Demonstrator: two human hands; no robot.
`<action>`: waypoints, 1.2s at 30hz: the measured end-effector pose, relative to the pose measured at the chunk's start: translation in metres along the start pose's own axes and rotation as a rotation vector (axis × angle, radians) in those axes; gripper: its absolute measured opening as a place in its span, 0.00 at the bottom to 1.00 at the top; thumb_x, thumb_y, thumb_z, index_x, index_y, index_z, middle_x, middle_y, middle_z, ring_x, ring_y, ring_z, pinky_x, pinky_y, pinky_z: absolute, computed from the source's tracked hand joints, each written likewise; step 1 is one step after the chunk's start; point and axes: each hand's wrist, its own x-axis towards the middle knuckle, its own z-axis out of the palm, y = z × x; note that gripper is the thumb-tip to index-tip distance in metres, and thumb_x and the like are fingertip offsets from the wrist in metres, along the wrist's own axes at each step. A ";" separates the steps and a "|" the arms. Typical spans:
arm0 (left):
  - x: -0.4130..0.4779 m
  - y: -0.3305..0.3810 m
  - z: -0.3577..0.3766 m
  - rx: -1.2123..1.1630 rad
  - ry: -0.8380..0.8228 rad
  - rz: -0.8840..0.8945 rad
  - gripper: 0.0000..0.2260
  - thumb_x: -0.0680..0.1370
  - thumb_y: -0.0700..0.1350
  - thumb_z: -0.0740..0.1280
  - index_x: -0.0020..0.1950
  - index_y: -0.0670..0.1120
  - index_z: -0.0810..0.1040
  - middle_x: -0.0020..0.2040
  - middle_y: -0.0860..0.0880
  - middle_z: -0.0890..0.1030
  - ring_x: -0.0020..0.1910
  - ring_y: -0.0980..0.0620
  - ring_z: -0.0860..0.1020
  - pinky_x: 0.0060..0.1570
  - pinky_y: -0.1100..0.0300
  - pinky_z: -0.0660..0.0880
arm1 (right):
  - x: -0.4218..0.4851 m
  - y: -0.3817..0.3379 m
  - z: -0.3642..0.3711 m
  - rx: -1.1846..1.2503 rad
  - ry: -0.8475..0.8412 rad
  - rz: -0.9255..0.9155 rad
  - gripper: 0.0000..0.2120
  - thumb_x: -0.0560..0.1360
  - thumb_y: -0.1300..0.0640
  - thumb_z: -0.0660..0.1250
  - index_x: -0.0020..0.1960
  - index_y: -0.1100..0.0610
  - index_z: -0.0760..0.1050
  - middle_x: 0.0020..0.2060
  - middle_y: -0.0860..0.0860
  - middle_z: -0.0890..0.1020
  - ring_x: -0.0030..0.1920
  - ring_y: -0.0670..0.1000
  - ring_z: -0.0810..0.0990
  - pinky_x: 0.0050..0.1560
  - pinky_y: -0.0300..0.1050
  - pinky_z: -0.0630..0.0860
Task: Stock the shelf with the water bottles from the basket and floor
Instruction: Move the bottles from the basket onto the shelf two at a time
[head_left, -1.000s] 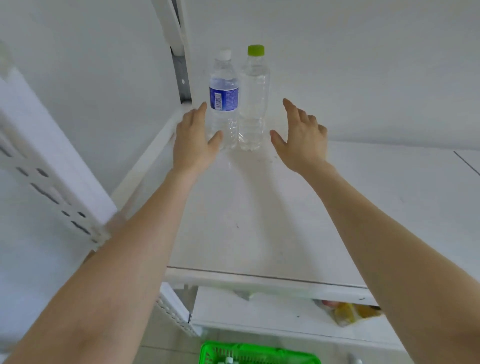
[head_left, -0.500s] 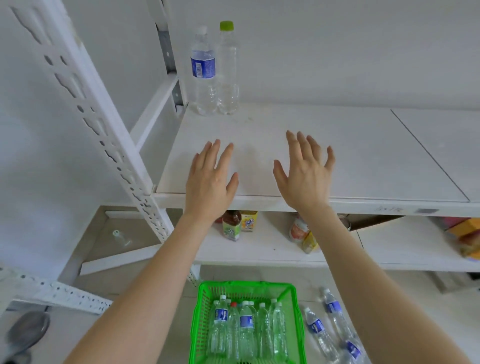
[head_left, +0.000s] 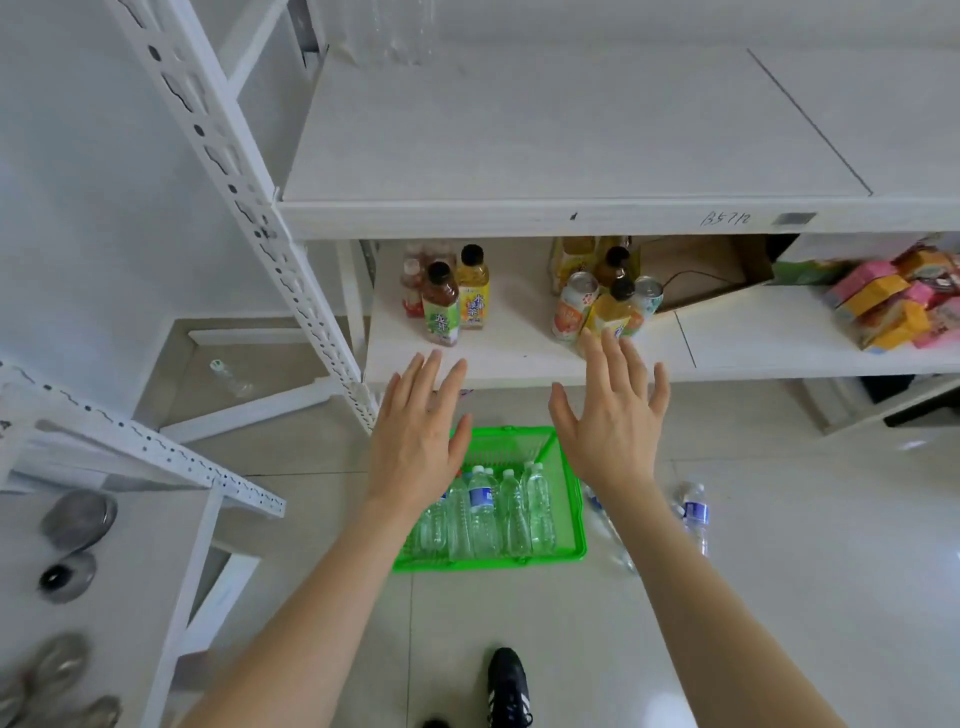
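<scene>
Hands (head_left: 415, 441) spread above basket (head_left: 569, 552)

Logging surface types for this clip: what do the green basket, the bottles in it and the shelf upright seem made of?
Green basket: glossy moulded plastic, slatted walls. Bottles: clear thin plastic, see-through, ridged. Shelf upright: probably white-painted metal, given its punched slots.

I see tea bottles (head_left: 448, 304) and drink cans (head_left: 574, 306) beside an open cardboard box (head_left: 701, 273), colourful packets (head_left: 893, 306) far right, and a black shoe (head_left: 509, 686) below.
</scene>
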 end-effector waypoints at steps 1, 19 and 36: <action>-0.013 0.000 0.010 0.003 -0.031 -0.013 0.23 0.80 0.49 0.60 0.73 0.43 0.67 0.72 0.39 0.68 0.73 0.40 0.65 0.70 0.43 0.64 | -0.014 0.006 0.008 -0.004 -0.034 0.014 0.30 0.76 0.42 0.54 0.73 0.56 0.65 0.71 0.56 0.71 0.73 0.58 0.66 0.72 0.63 0.55; -0.143 -0.001 0.232 -0.023 -0.419 -0.300 0.26 0.73 0.48 0.68 0.70 0.43 0.72 0.65 0.37 0.75 0.64 0.36 0.74 0.61 0.42 0.73 | -0.157 0.127 0.207 -0.001 -0.485 0.130 0.33 0.74 0.39 0.53 0.71 0.59 0.68 0.68 0.59 0.74 0.69 0.62 0.71 0.68 0.62 0.64; -0.119 -0.080 0.450 -0.201 -0.606 -0.437 0.30 0.78 0.56 0.64 0.76 0.44 0.61 0.72 0.39 0.68 0.70 0.39 0.68 0.64 0.45 0.72 | -0.160 0.157 0.431 0.082 -0.662 0.378 0.33 0.76 0.46 0.65 0.75 0.61 0.62 0.71 0.61 0.69 0.70 0.63 0.68 0.65 0.60 0.69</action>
